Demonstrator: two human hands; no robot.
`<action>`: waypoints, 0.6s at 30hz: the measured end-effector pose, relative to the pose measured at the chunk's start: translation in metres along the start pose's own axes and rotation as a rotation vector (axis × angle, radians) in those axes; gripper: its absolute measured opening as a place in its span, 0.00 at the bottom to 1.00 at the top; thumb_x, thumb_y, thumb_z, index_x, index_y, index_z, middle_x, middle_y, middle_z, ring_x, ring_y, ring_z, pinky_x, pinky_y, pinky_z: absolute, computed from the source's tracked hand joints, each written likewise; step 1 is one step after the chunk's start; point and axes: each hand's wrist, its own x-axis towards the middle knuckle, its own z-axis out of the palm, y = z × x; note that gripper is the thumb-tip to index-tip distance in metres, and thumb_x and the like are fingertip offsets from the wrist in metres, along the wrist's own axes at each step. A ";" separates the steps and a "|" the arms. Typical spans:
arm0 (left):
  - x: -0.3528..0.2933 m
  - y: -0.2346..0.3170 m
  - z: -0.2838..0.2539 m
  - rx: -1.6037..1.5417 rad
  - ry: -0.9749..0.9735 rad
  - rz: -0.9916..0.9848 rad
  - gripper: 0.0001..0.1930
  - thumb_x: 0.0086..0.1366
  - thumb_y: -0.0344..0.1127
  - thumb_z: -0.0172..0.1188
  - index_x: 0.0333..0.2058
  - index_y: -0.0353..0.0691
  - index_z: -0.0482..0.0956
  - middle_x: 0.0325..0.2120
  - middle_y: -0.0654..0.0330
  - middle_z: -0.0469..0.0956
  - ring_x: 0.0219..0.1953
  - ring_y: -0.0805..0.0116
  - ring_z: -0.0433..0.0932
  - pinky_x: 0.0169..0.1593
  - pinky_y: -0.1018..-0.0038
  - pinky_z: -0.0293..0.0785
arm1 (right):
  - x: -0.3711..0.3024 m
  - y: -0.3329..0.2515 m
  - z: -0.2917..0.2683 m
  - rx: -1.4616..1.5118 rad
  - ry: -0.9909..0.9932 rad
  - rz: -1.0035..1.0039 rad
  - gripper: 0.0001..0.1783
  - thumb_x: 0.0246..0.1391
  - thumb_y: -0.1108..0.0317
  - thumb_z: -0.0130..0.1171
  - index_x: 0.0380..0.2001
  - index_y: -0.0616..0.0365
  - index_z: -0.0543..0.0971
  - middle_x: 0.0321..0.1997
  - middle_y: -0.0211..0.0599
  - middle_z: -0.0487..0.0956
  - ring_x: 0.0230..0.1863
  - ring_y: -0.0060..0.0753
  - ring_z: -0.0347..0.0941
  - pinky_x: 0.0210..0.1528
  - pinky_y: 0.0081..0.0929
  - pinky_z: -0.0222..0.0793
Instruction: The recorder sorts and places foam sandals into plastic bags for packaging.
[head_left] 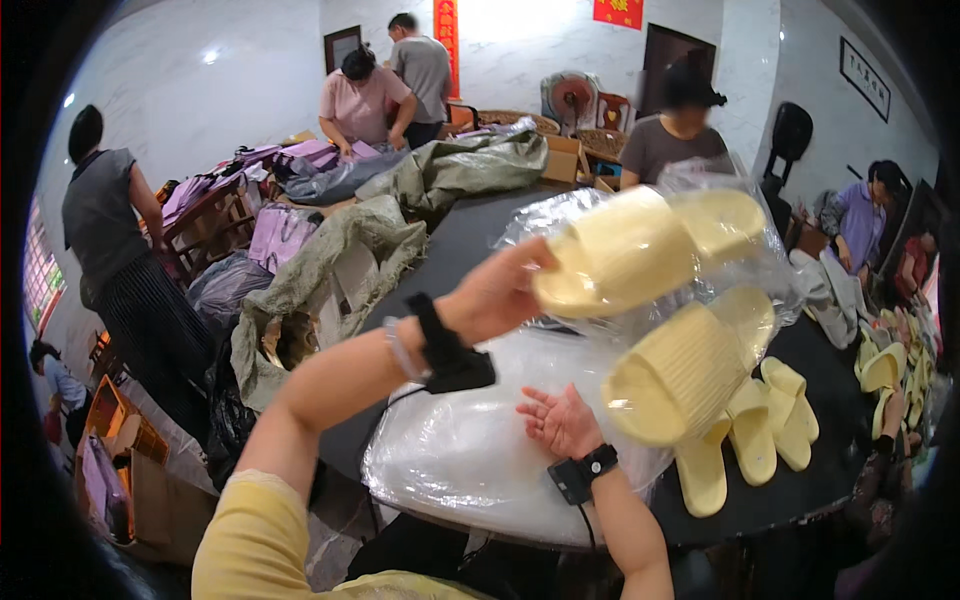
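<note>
My left hand [497, 292] is raised above the dark round table [470, 235] and grips the end of a pale yellow slipper [640, 245] that lies inside a clear plastic bag [735, 175]. A second pale yellow slipper [690, 368] hangs just below it, sole toward me, and I cannot tell whether it is in the bag. My right hand [560, 420] is lower, palm up with fingers spread, holding nothing, close to the heel of the lower slipper. Under both hands lies a stack of clear plastic bags [450, 450]. Each wrist wears a black band.
Several loose yellow slippers [765, 435] lie on the table at right, more at the far right [885, 365]. Grey-green sacks [330, 260] and purple bags [280, 230] sit to the left. Several people stand around the table; cardboard boxes [125, 440] are on the floor at left.
</note>
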 end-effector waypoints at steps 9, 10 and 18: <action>-0.051 -0.036 -0.162 0.187 0.279 -0.291 0.09 0.59 0.33 0.48 0.33 0.34 0.72 0.35 0.57 0.75 0.36 0.67 0.76 0.45 0.70 0.73 | -0.020 -0.005 0.053 0.201 0.047 -0.511 0.37 0.60 0.41 0.33 0.61 0.58 0.55 0.60 0.50 0.63 0.55 0.43 0.65 0.55 0.39 0.65; -0.051 -0.048 -0.182 0.256 0.286 -0.315 0.09 0.59 0.33 0.48 0.34 0.34 0.73 0.34 0.58 0.75 0.34 0.67 0.76 0.42 0.70 0.74 | -0.019 -0.011 0.038 0.219 0.064 -0.579 0.38 0.60 0.40 0.34 0.62 0.59 0.53 0.62 0.51 0.60 0.58 0.44 0.62 0.58 0.40 0.63; -0.054 -0.080 -0.213 0.601 0.181 -0.290 0.10 0.61 0.36 0.52 0.36 0.35 0.73 0.29 0.62 0.73 0.31 0.72 0.74 0.34 0.75 0.74 | -0.106 -0.077 0.062 -0.670 0.537 -0.521 0.25 0.61 0.48 0.42 0.47 0.59 0.69 0.46 0.38 0.73 0.48 0.29 0.68 0.54 0.32 0.63</action>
